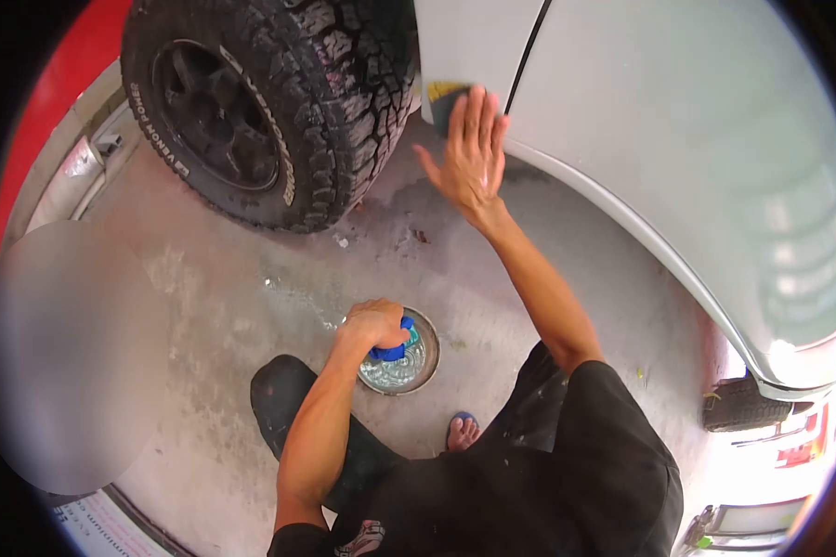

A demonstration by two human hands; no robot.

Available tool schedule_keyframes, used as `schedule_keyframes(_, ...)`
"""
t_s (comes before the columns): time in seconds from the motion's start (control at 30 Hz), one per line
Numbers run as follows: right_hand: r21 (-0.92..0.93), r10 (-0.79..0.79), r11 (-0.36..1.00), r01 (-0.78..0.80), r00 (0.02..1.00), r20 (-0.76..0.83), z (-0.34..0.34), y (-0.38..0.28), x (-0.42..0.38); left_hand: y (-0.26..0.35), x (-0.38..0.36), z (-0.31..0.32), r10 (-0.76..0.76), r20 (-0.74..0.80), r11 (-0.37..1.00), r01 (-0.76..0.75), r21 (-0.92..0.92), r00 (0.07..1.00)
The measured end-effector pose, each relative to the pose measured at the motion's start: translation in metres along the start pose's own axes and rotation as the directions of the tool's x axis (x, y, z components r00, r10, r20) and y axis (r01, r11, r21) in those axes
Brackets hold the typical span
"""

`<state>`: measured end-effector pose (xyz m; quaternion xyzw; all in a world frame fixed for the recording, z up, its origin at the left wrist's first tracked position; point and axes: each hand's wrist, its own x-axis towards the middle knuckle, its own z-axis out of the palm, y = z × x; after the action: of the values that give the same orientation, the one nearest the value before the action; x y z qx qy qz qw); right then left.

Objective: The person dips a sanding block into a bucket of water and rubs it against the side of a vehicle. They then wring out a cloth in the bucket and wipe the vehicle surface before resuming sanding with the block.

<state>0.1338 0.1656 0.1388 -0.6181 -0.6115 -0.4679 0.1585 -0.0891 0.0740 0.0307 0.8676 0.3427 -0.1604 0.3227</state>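
My right hand (pixel 474 158) is held flat with its fingers stretched out and the thumb apart. Its fingertips overlap a dark grey patch (pixel 444 110) with a yellow edge, low on the pale car body panel (pixel 464 46). Down on the floor, my left hand (pixel 376 325) is closed around a blue block (pixel 389 353); its exact kind is partly hidden by the fingers. That block is at the water in a round metal pan (pixel 434 364), where ripples show and a teal bit (pixel 412 335) peeks out beside the fingers.
A large black off-road tyre (pixel 344 111) stands at the upper left, by a red surface (pixel 56 111). The silver door (pixel 678 102) curves down the right side. Wet streaks mark the concrete floor (pixel 204 306). A blurred round area (pixel 70 357) covers the left.
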Motion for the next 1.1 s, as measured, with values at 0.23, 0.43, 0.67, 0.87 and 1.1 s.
schedule_keyframes(0.23,-0.042,-0.024,0.999,0.018,0.987,-0.159,-0.048,-0.006,0.086,0.008,0.007,-0.018,-0.028,0.011,0.999,0.029,-0.029,1.0)
schedule_keyframes(0.43,-0.037,-0.078,0.996,0.075,0.995,-0.069,-0.06,0.002,0.078,-0.017,0.039,0.001,0.008,0.024,0.998,-0.009,0.063,1.0)
schedule_keyframes(0.67,-0.052,-0.143,0.989,0.136,0.977,-0.16,-0.081,0.017,0.127,-0.003,0.04,-0.02,-0.05,0.11,0.999,0.048,0.018,0.993)
schedule_keyframes(0.87,-0.062,-0.242,0.97,0.236,0.962,-0.128,-0.105,0.016,0.155,-0.018,0.059,0.004,-0.001,0.108,0.996,-0.009,0.092,0.994)
schedule_keyframes(1.1,-0.158,-0.278,0.951,0.265,0.958,-0.065,-0.092,0.026,0.119,-0.012,0.056,-0.003,0.003,0.093,0.999,-0.007,0.041,0.996)
